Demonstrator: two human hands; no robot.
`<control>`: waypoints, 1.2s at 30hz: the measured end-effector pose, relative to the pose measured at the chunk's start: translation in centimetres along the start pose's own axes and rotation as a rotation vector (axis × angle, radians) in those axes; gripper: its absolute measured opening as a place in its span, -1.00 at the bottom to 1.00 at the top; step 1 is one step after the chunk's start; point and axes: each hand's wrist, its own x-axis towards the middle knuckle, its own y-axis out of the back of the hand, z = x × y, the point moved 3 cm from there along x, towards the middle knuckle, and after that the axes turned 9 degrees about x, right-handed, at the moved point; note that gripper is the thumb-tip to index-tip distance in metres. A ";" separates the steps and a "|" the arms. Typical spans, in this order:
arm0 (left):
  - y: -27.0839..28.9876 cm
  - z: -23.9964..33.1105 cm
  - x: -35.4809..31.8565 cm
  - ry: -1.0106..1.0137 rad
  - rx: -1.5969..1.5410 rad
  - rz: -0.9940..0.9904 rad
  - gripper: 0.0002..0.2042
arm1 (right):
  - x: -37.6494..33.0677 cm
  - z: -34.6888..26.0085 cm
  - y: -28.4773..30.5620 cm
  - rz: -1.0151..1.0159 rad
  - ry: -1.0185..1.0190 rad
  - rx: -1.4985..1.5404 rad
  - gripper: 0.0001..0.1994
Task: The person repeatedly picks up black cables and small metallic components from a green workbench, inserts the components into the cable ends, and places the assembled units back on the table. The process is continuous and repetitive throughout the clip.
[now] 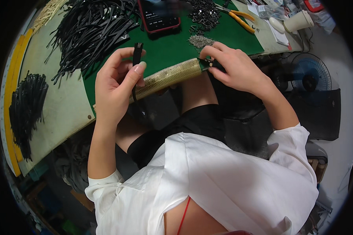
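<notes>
My left hand (115,78) is closed on a black strap (137,54) between thumb and fingers. The strap's flat, wider end stands up above the thumb, and its thin length hangs below the table edge. My right hand (239,70) is at the table's front edge, thumb and fingers pinched around a small dark piece (206,62) whose kind I cannot make out. Between the hands, a gold mesh-patterned strip (168,77) covers the front edge. Just beyond my right fingers lies a small heap of tiny silvery metal parts (200,41).
A large pile of black straps (92,35) lies at the back left, a smaller bundle (27,109) at far left. On the green mat (161,53) are a phone (159,17), black small parts (204,17) and orange-handled pliers (242,21). A paper cup (300,21) and fan (310,76) are right.
</notes>
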 end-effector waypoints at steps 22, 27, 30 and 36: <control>-0.8 -0.4 -0.6 -0.086 0.068 0.068 -0.78 | 1.3 -1.1 -0.2 -0.042 -0.061 -0.109 -0.70; -1.3 0.1 -0.8 -0.128 0.094 0.109 -0.83 | 1.2 -1.6 0.0 -0.060 -0.089 -0.100 -0.69; -1.5 0.5 -1.0 -0.190 0.259 0.174 -0.85 | 1.2 -1.1 -0.3 0.029 0.084 -0.146 -0.68; -2.5 1.7 -0.9 -0.407 0.553 0.304 -0.83 | 1.8 -7.1 -1.5 -0.081 -0.225 1.310 -0.67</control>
